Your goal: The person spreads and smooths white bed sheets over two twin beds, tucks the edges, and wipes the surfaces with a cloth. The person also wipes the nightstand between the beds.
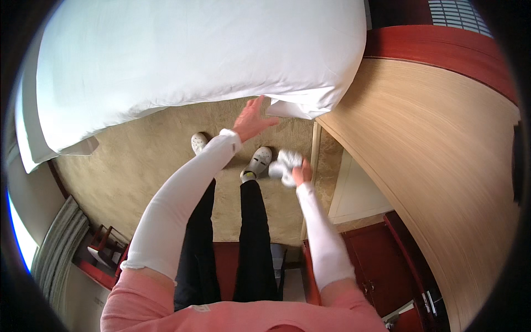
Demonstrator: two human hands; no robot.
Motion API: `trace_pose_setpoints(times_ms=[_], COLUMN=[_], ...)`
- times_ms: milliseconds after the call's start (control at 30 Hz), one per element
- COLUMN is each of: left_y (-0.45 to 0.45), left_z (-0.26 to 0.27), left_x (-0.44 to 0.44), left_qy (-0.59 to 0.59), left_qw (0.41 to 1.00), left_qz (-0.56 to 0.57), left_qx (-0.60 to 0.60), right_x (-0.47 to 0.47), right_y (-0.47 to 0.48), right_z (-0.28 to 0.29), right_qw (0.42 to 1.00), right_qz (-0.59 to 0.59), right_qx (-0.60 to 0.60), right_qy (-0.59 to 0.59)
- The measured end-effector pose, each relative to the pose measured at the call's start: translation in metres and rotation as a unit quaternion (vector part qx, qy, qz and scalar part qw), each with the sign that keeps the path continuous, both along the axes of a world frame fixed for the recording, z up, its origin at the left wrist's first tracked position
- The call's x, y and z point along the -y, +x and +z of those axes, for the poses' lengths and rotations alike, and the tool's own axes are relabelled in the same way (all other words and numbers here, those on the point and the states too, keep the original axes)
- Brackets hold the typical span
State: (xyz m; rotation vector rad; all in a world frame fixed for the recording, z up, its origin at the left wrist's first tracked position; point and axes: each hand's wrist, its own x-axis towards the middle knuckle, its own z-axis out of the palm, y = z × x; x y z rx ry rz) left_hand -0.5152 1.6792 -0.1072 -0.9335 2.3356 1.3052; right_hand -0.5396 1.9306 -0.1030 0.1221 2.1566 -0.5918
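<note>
A bed with a white sheet (207, 50) fills the upper part of the view. My left hand (253, 120) is at the bed's near side, fingers spread, with nothing held in it; its fingertips are close to the sheet's lower edge, and whether they touch it I cannot tell. To its right a loose fold of the sheet (300, 103) hangs at the bed's corner. My right hand (303, 172) is lower and to the right, closed on a bunched white cloth (285, 167) that is blurred. White sleeves cover both forearms.
Below the bed lies beige carpet (137, 145), where my feet stand in white clogs (257, 161). A light wood panel (435, 137) curves along the right. Dark red cabinets (373, 257) are at lower right. A wooden chair (105, 247) and a grey curtain (60, 245) are at lower left.
</note>
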Motion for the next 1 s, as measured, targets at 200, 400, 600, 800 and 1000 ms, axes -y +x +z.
trace_pose_setpoints(times_ms=[200,400,600,800,1000], left_y=[-0.034,0.089,0.191,0.139,0.126], left_z=[-0.045,-0.047,0.046,0.201,0.183], left_x=[-0.031,-0.039,0.013,0.131,0.219], left_qy=[0.323,0.208,0.076,-0.18,-0.38], left_qw=[0.868,0.94,0.96,0.931,0.924], left_qz=[0.375,0.254,0.269,0.141,0.007], left_qx=[0.046,0.091,0.026,-0.285,0.036], right_x=[0.004,0.1,0.115,0.046,0.135], right_y=[0.044,-0.064,-0.113,-0.025,-0.029], right_z=[0.156,0.192,0.02,0.081,0.295], right_qw=[0.946,0.66,0.733,0.901,0.879], right_qz=[0.087,0.406,0.589,0.422,0.426], right_qx=[-0.238,-0.564,-0.317,0.034,-0.092], right_qy=[-0.202,-0.285,0.126,0.094,-0.196])
